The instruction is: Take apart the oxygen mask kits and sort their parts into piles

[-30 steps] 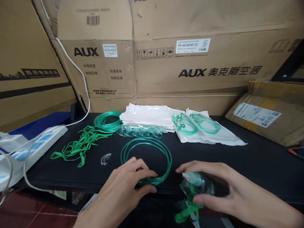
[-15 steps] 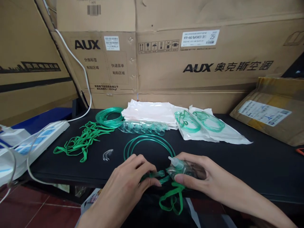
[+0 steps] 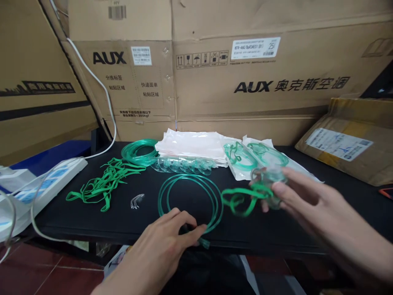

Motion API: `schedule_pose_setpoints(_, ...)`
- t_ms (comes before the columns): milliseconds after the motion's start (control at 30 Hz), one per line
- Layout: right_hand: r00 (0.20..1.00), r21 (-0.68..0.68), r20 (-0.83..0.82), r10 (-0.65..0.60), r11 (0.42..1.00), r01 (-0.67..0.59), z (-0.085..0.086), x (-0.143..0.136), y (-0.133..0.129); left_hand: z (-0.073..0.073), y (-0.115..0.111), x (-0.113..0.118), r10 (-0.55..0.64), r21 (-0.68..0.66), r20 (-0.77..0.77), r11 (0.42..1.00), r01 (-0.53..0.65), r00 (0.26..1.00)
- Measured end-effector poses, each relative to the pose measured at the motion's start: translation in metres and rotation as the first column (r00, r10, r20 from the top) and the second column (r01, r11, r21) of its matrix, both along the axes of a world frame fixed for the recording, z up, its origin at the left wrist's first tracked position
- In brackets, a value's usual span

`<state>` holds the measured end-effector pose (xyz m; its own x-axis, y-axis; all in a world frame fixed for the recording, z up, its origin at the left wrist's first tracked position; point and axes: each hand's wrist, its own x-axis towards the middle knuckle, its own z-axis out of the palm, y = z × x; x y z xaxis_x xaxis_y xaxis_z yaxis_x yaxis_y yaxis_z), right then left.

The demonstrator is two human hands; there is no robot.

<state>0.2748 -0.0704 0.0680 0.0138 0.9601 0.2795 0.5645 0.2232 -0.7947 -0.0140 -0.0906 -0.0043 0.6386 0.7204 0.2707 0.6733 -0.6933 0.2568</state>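
My left hand [image 3: 172, 237] pinches the coiled green oxygen tubing [image 3: 218, 205] near the table's front edge. A tubing end with a connector [image 3: 204, 243] pokes out past its fingers. Off to the right, my right hand [image 3: 303, 196], partly blurred, grips a clear oxygen mask [image 3: 272, 176] above the table. From the mask hangs a green elastic strap [image 3: 238, 200]. Between the hands, the loops of tubing lie on the black tabletop.
Green straps [image 3: 107, 184] lie left, beside several small metal strips [image 3: 136, 201]. Behind are coiled tubing [image 3: 139, 151], a row of clear masks [image 3: 184, 164], white pouches [image 3: 193, 143] and packed masks [image 3: 241, 157]. A power strip [image 3: 58, 178] sits left; a carton [image 3: 346, 135] stands right.
My right hand has lifted the mask and strap up and to the right, away from my left hand. The left hand stays low with the tubing, shifted slightly downward.
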Motion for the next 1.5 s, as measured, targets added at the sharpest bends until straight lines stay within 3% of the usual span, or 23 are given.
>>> schedule_pose_setpoints(100,0.987,0.148,0.13,-0.094,0.986,0.075,0.004,0.008,0.01,0.012,0.009,-0.01,0.048,-0.112,0.071,0.993,-0.04,0.996)
schedule_pose_setpoints(200,0.974,0.247,0.219,-0.063,0.969,0.007,-0.011,-0.002,0.018,0.026,0.024,-0.009,0.031,-0.234,0.146,0.972,0.004,0.989)
schedule_pose_setpoints(267,0.97,0.141,0.238,0.056,0.986,-0.091,-0.023,-0.013,0.024,0.035,0.036,-0.004,0.001,-0.266,0.176,0.963,0.046,0.984)
schedule_pose_setpoints(367,0.963,-0.033,0.218,0.159,0.987,-0.156,-0.03,-0.027,0.029,0.041,0.052,0.008,0.054,-0.208,0.24,0.978,-0.002,0.969)
schedule_pose_setpoints(600,0.958,-0.132,0.161,0.238,0.967,-0.218,-0.025,-0.031,0.036,0.036,0.067,0.012,0.108,-0.138,0.365,0.989,-0.062,0.925)
schedule_pose_setpoints(867,0.957,-0.157,0.138,0.254,0.96,-0.232,-0.03,-0.037,0.033,0.031,0.071,0.012,0.007,-0.105,0.466,0.993,0.048,0.885)
schedule_pose_setpoints(1033,0.959,-0.157,0.111,0.262,0.957,-0.244,-0.027,-0.039,0.031,0.029,0.073,0.011,0.065,-0.162,0.526,0.986,0.025,0.848)
schedule_pose_setpoints(1333,0.942,-0.115,0.253,0.222,0.973,-0.199,-0.035,-0.034,0.03,0.029,0.07,0.014,0.011,-0.113,0.475,0.992,0.049,0.88)
schedule_pose_setpoints(1500,0.924,-0.184,0.233,0.303,0.947,-0.264,-0.029,-0.03,0.028,0.029,0.068,0.016,-0.04,-0.075,0.437,0.994,0.081,0.899)
